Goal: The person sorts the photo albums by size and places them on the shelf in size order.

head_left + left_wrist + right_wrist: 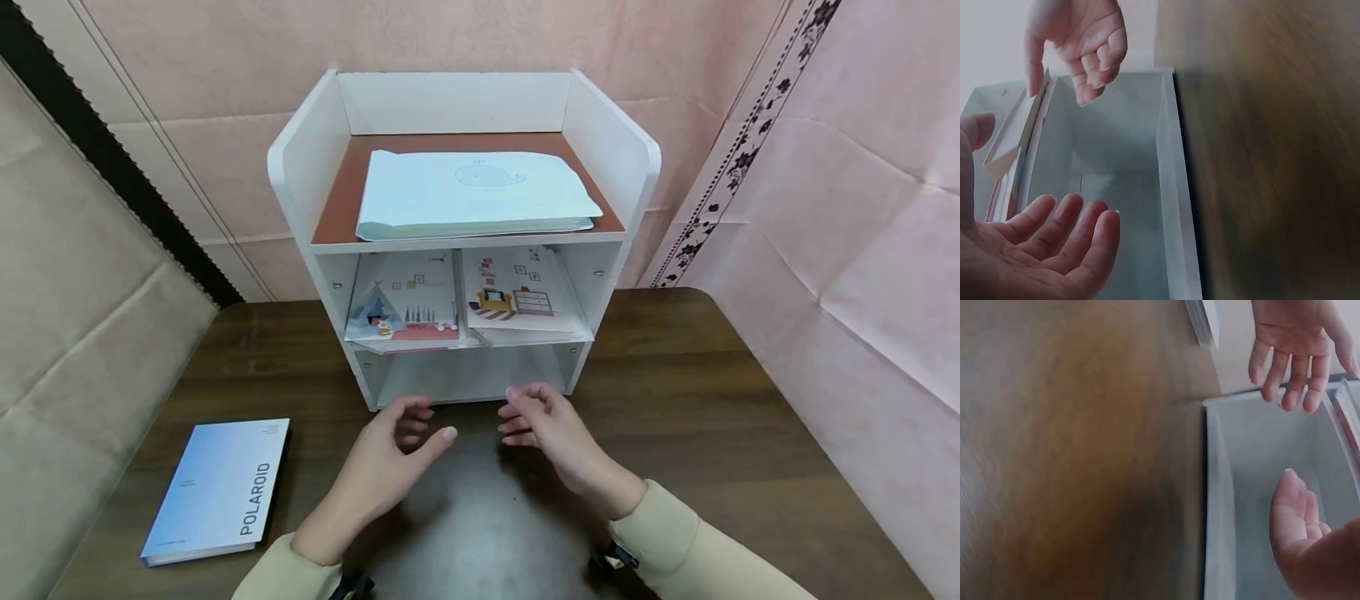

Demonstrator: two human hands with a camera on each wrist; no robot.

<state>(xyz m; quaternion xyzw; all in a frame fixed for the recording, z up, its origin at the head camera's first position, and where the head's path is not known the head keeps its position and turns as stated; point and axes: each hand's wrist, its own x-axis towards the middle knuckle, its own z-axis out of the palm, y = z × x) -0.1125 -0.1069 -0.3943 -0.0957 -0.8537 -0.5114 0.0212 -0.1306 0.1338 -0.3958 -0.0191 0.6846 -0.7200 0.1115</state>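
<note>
Both hands hover over the table before a small white shelf [450, 104]. My left hand [393, 462] holds nothing, its fingers loosely bent and the thumb apart. Across from it, my right hand [555, 437] is also bare, fingers relaxed. In the left wrist view the left hand [1054, 250] shows its palm, with the bottom compartment [1129, 181] behind it. Two illustrated booklets, one with a tent [405, 292] and one with furniture [517, 287], lie side by side on the middle shelf. A pale green packet with a whale drawing [480, 192] lies on the brown top shelf.
A blue book marked POLAROID [217, 487] lies on the dark wooden table [750, 467] at the left. Pale pink cloth [510, 33] hangs behind the shelf, with more cloth along both sides.
</note>
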